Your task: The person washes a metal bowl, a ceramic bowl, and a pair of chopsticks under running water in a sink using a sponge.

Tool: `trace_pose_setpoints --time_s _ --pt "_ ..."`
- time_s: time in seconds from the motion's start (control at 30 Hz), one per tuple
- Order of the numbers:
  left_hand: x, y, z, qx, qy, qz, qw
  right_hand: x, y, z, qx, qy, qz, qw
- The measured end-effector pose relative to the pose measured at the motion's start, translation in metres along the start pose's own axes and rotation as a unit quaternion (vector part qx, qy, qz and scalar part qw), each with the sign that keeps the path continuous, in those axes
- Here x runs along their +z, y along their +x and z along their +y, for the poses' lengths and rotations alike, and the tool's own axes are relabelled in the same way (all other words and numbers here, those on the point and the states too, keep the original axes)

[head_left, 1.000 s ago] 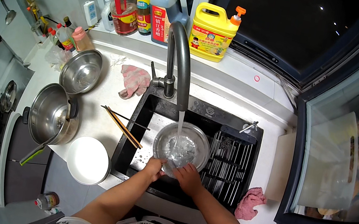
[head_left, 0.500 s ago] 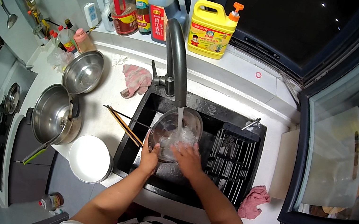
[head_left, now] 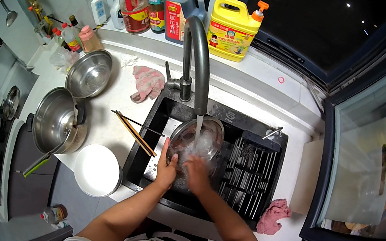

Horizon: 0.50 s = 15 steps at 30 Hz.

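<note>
While the left hand (head_left: 167,166), partly curled with thumb apart from fingers, holds the near left edge of a tilted metal bowl (head_left: 185,137), the right hand (head_left: 198,173) sits at its near right side, too blurred and splashed to tell how far open it is or whether it grips. The bowl is inside the black sink (head_left: 249,125), left of a drying rack (head_left: 247,176). Chopsticks (head_left: 135,133) overhang the sink's left edge from the surface (head_left: 107,136). Beyond, the faucet (head_left: 202,65) pours water into the bowl; a yellow jug (head_left: 231,34) stands behind.
</note>
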State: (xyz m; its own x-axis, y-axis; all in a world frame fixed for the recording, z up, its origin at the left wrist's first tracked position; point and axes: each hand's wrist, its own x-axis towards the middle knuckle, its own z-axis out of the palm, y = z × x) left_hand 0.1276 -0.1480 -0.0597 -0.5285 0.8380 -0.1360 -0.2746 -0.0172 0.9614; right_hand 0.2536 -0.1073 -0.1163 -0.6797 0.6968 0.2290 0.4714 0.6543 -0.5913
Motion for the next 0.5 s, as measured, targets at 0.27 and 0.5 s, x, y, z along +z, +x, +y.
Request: trace_pose_setpoints --time_s 0.27,0.5 --pt "-0.018 0.012 0.025 -0.133 0.046 -0.048 0.989 -0.034 -0.001 0.030 -0.086 -0.207 0.005 0.975" --pt "-0.005 -0.006 -0.009 -0.138 0.129 0.075 0.979 0.010 -0.015 -0.033 0.010 0.008 0.009 1.000"
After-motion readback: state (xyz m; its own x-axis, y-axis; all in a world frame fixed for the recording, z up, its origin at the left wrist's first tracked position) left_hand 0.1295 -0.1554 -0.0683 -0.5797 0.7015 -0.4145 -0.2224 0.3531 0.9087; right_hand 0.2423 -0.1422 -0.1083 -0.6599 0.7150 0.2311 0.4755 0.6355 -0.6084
